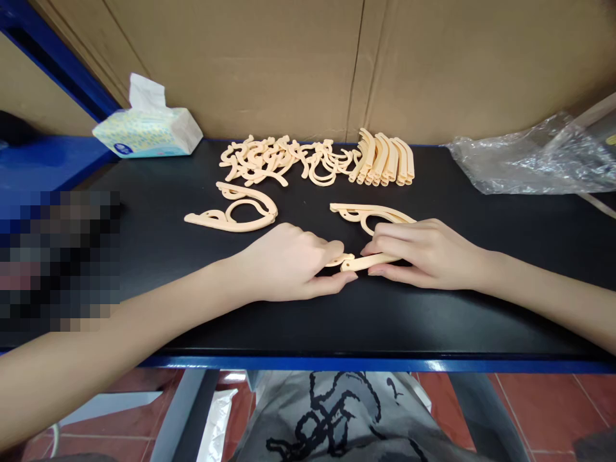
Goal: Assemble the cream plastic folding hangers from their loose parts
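The left hand (301,263) pinches a short cream piece (342,258) with its thumb and fingers nearly closed, most of that piece hidden inside the grip, while the right hand (428,253) grips a long cream piece (373,261) between thumb and fingers, its right end lost behind the hand. The long piece slants a little, its left end, which has a small hole, lower than the part by the right fingers; that end meets the tip of the short piece in the space between the hands, near the middle of the black tabletop (298,327). Whether the two are locked together cannot be told. Just on the far side of the right hand lies a partly covered assembly (373,210), with a long arm and part of a ring showing. Farther left, beyond the left hand, a spread assembly (240,226) rests on the tabletop, two long arms joined at their right ends around a ring. Along the far side sit a tangled pile of curved pieces (262,157), some ring-shaped pieces (322,182) right of it, and a neat row of long pieces (385,159). A tissue pack (149,131) stands far left, and a clear plastic bag (510,160) lies far right, both before the cardboard (240,64).
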A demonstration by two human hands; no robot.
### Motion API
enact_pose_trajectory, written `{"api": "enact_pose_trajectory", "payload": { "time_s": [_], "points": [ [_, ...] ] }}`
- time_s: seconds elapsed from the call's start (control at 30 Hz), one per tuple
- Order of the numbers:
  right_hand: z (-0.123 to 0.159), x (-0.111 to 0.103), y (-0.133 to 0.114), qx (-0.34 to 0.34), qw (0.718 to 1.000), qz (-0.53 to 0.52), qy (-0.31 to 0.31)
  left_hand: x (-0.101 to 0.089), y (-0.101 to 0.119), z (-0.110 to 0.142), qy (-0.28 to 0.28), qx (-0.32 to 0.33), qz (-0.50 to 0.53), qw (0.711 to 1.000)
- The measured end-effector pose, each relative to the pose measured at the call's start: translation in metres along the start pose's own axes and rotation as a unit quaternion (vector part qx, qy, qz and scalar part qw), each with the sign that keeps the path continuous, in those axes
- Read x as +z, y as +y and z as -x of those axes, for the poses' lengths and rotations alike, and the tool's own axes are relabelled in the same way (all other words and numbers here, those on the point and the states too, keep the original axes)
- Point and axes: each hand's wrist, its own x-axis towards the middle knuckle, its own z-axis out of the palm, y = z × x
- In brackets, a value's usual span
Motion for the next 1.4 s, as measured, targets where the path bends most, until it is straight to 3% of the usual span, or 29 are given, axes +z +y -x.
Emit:
{"api": "enact_pose_trajectory", "payload": {
  "time_s": [0.73,1.4],
  "points": [
    [-0.0003,0.0002,0.0002,-0.001,1.000,-0.006,0.009,-0.0012,-0.0004,-0.0004,-0.015,-0.005,0.001,1.000],
    [-0.0007,0.0001,0.0003,0.011,1.000,-0.012,0.006,-0.0048,0.0021,-0.0018,-0.062,-0.031,0.007,0.998]
  ]
}}
